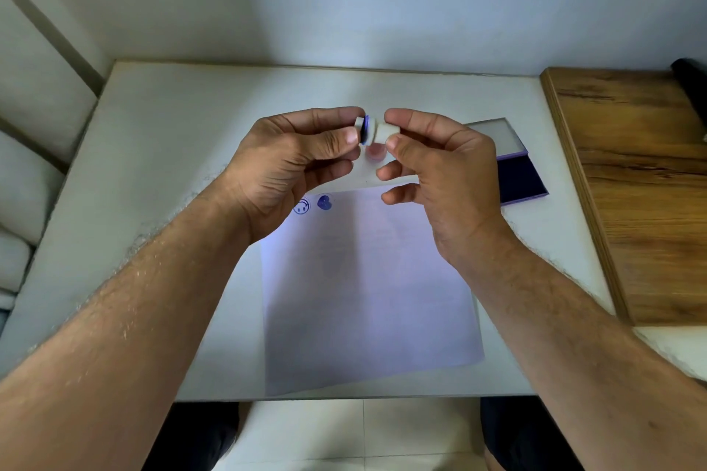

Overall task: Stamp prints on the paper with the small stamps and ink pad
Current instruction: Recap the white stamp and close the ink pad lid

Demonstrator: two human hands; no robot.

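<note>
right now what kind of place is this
Probably a room at home: a plain white table against a bare wall, a pale cushion at the left, and a wooden board alongside.

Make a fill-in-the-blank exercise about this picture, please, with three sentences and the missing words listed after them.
1. The sheet of paper already carries ____ blue prints near its far left corner.
2. The left hand and the right hand each pinch a small ____ piece above the paper.
3. The open ink pad lies to the ____ of the paper on the white table.

Missing words: two; white; right
</note>
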